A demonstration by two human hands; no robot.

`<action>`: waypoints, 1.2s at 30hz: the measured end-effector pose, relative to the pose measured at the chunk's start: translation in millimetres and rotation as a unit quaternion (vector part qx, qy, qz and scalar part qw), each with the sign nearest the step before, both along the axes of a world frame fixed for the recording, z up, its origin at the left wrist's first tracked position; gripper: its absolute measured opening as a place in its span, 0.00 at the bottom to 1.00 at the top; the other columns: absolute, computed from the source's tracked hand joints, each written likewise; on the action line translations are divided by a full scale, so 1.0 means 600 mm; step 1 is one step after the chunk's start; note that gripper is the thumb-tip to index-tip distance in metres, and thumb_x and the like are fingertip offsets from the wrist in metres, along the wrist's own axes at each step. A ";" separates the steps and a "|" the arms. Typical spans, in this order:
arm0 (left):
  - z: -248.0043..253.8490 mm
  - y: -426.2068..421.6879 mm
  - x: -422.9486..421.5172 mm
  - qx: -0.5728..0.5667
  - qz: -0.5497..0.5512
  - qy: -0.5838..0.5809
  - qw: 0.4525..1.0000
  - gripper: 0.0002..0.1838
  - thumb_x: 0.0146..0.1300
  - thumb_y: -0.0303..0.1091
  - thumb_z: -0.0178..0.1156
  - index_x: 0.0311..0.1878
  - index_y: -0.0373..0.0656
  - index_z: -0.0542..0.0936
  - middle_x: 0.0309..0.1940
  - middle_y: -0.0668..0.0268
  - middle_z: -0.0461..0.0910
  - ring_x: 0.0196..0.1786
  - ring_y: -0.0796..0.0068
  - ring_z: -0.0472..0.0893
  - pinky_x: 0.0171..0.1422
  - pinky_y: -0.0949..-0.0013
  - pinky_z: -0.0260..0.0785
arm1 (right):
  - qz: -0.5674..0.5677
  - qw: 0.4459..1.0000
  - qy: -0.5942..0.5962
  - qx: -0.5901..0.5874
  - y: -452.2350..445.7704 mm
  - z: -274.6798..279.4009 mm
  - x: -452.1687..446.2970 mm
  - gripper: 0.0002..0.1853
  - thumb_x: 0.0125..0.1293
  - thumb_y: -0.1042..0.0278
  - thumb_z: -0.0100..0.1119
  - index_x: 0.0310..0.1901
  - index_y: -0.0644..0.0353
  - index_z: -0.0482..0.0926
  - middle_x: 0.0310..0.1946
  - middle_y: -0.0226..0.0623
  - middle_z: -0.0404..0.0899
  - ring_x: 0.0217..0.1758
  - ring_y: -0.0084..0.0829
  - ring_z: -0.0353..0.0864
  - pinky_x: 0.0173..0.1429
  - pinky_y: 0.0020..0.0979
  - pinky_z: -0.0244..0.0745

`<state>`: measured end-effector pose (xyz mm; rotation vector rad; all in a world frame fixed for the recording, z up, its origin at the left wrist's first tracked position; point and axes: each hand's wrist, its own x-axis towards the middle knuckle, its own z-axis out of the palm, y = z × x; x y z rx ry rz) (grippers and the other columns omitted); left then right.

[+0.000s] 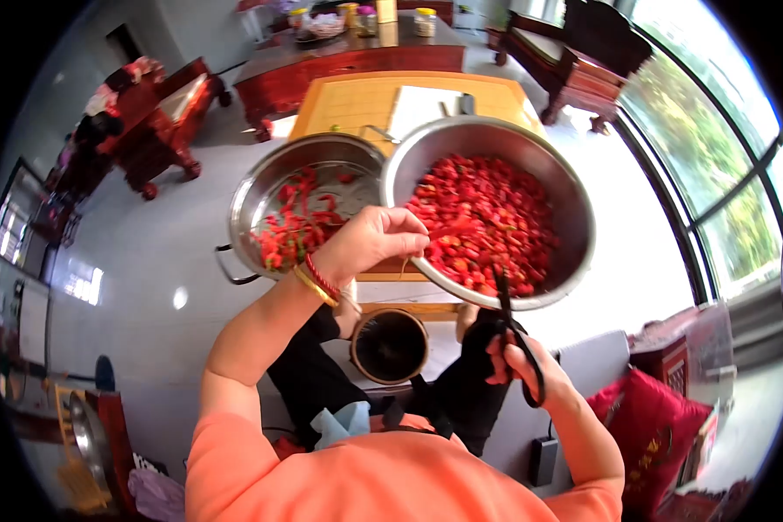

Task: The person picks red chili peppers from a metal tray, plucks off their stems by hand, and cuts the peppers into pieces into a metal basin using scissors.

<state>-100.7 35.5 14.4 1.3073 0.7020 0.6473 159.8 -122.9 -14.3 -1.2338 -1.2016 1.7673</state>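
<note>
My left hand (376,239) pinches a red chili pepper (451,230) over the near left rim of a wide steel basin (574,228). Cut red chili pieces (496,213) fill the basin's bottom. In my right hand (535,370) are black-handled scissors (506,300), with the blades pointing up over the basin's near rim. Left of the basin stands a steel pot (245,202) with side handles, and whole red chilies (300,239) lie inside it. Whether the scissor blades are apart is hard to make out.
Both vessels rest on a small wooden table (331,96) with a white board (418,109) at its far side. A dark-lined bin (391,348) stands between my legs. Behind is a long table (270,70) with jars. A red cushion (648,426) lies at right.
</note>
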 end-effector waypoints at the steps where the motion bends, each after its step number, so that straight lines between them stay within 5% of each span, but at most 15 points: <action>1: 0.005 -0.012 0.020 -0.031 -0.007 0.027 0.999 0.07 0.61 0.27 0.58 0.41 0.36 0.77 0.33 0.69 0.78 0.38 0.83 0.77 0.46 0.79 0.70 | 0.000 1.000 -0.006 -0.009 -0.002 -0.003 0.003 0.26 0.61 0.44 0.57 0.42 0.64 0.70 0.29 0.29 0.69 0.32 0.20 0.71 0.42 0.27 0.75; 4: 0.001 -0.031 0.062 0.047 -0.037 0.075 0.995 0.07 0.61 0.28 0.59 0.41 0.36 0.77 0.33 0.70 0.78 0.38 0.84 0.76 0.45 0.79 0.70 | -0.045 0.998 -0.046 0.010 -0.010 -0.012 0.004 0.30 0.59 0.40 0.58 0.42 0.65 0.70 0.26 0.30 0.67 0.29 0.22 0.70 0.37 0.28 0.75; 11: -0.007 -0.043 0.095 0.025 -0.079 0.022 0.996 0.08 0.61 0.28 0.60 0.43 0.37 0.77 0.36 0.70 0.78 0.39 0.85 0.76 0.44 0.79 0.69 | -0.054 0.997 -0.056 0.019 -0.019 0.001 0.014 0.26 0.65 0.43 0.48 0.41 0.64 0.70 0.26 0.30 0.68 0.27 0.22 0.70 0.37 0.28 0.76; 18: -0.014 -0.065 0.088 0.006 -0.069 0.036 0.997 0.14 0.60 0.27 0.60 0.48 0.35 0.75 0.38 0.69 0.78 0.40 0.85 0.76 0.46 0.80 0.68 | -0.131 0.988 0.080 -0.034 -0.017 -0.010 0.012 0.23 0.68 0.48 0.47 0.40 0.66 0.70 0.25 0.30 0.66 0.26 0.20 0.69 0.37 0.29 0.78; 22: -0.014 -0.071 0.084 0.025 -0.065 0.083 0.994 0.08 0.63 0.30 0.57 0.41 0.36 0.79 0.30 0.73 0.79 0.32 0.86 0.75 0.37 0.79 0.68 | -0.123 0.990 0.066 -0.028 -0.016 -0.008 0.006 0.24 0.67 0.46 0.47 0.42 0.65 0.69 0.26 0.30 0.66 0.27 0.22 0.69 0.39 0.32 0.79; 28: -0.016 -0.086 0.091 0.247 0.036 0.159 0.955 0.08 0.62 0.30 0.57 0.36 0.35 0.81 0.21 0.71 0.76 0.24 0.86 0.73 0.28 0.77 0.65 | -0.105 0.994 -0.008 0.007 -0.012 -0.011 0.005 0.26 0.66 0.43 0.48 0.42 0.65 0.69 0.25 0.30 0.67 0.26 0.21 0.69 0.38 0.30 0.78; 31: -0.013 -0.090 0.091 0.267 0.041 0.172 0.947 0.08 0.61 0.29 0.57 0.36 0.33 0.80 0.19 0.67 0.76 0.24 0.85 0.73 0.28 0.76 0.65 | -0.091 0.996 -0.005 0.005 -0.013 -0.013 0.007 0.27 0.66 0.42 0.47 0.40 0.65 0.70 0.23 0.30 0.66 0.23 0.21 0.68 0.36 0.29 0.78; 36: -0.015 -0.087 0.084 0.368 0.090 0.194 0.905 0.07 0.59 0.28 0.57 0.34 0.33 0.79 0.21 0.57 0.75 0.23 0.72 0.75 0.29 0.71 0.65 | -0.084 0.996 -0.005 -0.040 -0.016 -0.015 0.013 0.28 0.65 0.40 0.46 0.39 0.65 0.70 0.21 0.30 0.65 0.21 0.21 0.66 0.34 0.28 0.77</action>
